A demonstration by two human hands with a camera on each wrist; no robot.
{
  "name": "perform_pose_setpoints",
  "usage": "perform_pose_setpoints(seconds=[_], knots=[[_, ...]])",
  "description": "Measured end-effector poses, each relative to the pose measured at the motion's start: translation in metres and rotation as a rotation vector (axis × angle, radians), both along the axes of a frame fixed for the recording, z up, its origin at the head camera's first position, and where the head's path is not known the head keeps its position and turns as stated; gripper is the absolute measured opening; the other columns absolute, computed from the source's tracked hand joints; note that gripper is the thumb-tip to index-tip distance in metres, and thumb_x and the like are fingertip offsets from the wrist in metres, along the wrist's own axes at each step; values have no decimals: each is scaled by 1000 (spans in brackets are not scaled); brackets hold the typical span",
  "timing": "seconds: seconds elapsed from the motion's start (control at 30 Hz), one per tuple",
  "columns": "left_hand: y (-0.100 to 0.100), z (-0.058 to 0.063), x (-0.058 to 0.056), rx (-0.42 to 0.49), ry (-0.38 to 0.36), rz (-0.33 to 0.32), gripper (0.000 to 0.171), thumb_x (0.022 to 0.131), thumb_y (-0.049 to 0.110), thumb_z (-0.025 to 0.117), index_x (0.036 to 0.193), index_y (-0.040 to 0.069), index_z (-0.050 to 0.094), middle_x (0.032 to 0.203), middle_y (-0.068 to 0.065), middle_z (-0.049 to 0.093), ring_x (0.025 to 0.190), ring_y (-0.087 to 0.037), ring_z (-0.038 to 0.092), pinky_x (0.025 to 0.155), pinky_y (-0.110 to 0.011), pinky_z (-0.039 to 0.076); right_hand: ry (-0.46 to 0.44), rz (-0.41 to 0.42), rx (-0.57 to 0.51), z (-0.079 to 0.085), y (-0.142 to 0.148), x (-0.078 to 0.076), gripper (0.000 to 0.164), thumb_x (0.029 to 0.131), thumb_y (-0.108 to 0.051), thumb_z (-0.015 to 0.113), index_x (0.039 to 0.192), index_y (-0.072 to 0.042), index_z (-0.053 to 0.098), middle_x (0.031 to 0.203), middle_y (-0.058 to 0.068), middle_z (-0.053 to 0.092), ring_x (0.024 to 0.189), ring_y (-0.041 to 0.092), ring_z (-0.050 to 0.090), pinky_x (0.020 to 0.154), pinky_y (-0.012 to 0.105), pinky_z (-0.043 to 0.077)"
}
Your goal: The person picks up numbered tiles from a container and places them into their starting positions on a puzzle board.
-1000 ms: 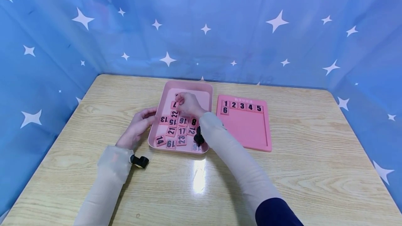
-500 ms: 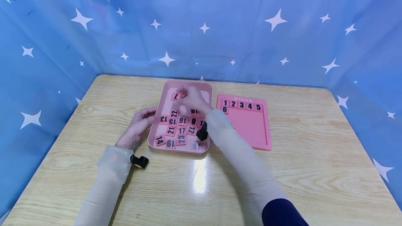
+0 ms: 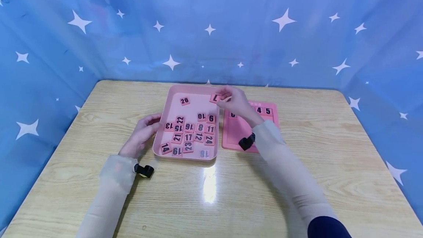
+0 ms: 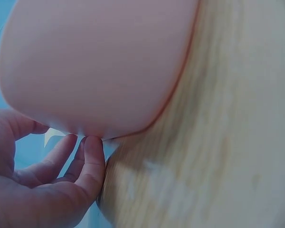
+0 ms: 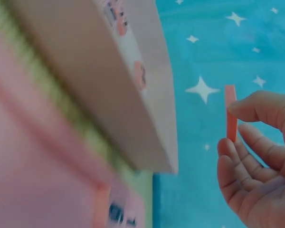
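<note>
My right hand [image 3: 236, 104] pinches a pink number tile [image 3: 214, 98] marked 7 between thumb and fingertips, above the right rim of the pink tray [image 3: 198, 102]. In the right wrist view the tile [image 5: 231, 114] shows edge-on. My left hand [image 3: 142, 135] rests with its fingertips against the tray's left side; the left wrist view shows those fingers [image 4: 92, 161] touching the outer wall. Many number tiles lie in the tray, among them the 20 tile [image 3: 184, 101] at the back and the 14 tile [image 3: 166, 148] at the front.
Right of the tray lies a pink number board [image 3: 231, 135] with tiles along its top, including the 5 tile [image 3: 268, 111]. My right hand and forearm cover part of it. Both lie on a wooden table [image 3: 330, 150], with a blue star-patterned curtain [image 3: 211, 47] behind.
My right hand has picked up the 7 tile from the tray and carried it right, to the tray's right rim, uncovering the 20 tile. My left hand has stayed at the tray's side.
</note>
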State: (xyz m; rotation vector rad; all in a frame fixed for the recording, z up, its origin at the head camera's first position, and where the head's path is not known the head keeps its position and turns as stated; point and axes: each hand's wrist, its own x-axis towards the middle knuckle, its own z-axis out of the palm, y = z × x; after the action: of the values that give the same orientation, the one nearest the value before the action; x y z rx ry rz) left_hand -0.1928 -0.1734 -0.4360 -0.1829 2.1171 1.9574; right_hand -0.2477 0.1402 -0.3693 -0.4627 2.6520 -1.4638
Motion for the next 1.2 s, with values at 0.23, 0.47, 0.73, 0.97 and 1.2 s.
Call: perform_pose_setpoints(seconds=[0.23, 0.47, 0.73, 0.97, 1.2], knots=[[-1, -1, 0, 2, 11, 1, 52, 87, 0, 52, 137, -7, 39, 132, -23, 44, 106, -15, 48, 86, -16, 45, 13, -58, 61, -10, 38, 14, 35, 80, -2, 69, 113, 0, 59, 103, 15, 61, 94, 26, 57, 80, 34, 51], [-1, 0, 0, -13, 20, -10, 51, 88, 0, 52, 137, -7, 39, 132, -24, 44, 106, -16, 48, 84, -14, 45, -23, -92, 131, -22, 65, 25, 36, 79, 2, 68, 114, 4, 58, 103, 20, 61, 94, 31, 57, 80, 37, 49], [0, -1, 1, -15, 35, -8, 51, 88, 0, 52, 136, -8, 39, 131, -25, 44, 103, -13, 49, 83, -14, 44, -63, -72, 131, -41, 81, 27, 33, 79, 6, 66, 111, 10, 56, 106, 24, 59, 95, 34, 56, 85, 39, 48], [-1, -7, -2, 24, 55, 7, 49, 87, -2, 53, 134, -11, 40, 125, -22, 47, 95, -6, 51, 80, -14, 46, -89, -81, 165, -51, 86, 27, 36, 79, 6, 66, 113, 9, 56, 107, 23, 59, 96, 33, 55, 87, 40, 48], [-1, -6, -1, 16, 54, 2, 51, 87, -1, 54, 135, -11, 40, 125, -22, 47, 95, -6, 50, 81, -15, 46, -57, -80, 212, -54, 87, 30, 32, 76, 5, 69, 106, 8, 59, 99, 21, 61, 87, 29, 57, 76, 33, 50]])
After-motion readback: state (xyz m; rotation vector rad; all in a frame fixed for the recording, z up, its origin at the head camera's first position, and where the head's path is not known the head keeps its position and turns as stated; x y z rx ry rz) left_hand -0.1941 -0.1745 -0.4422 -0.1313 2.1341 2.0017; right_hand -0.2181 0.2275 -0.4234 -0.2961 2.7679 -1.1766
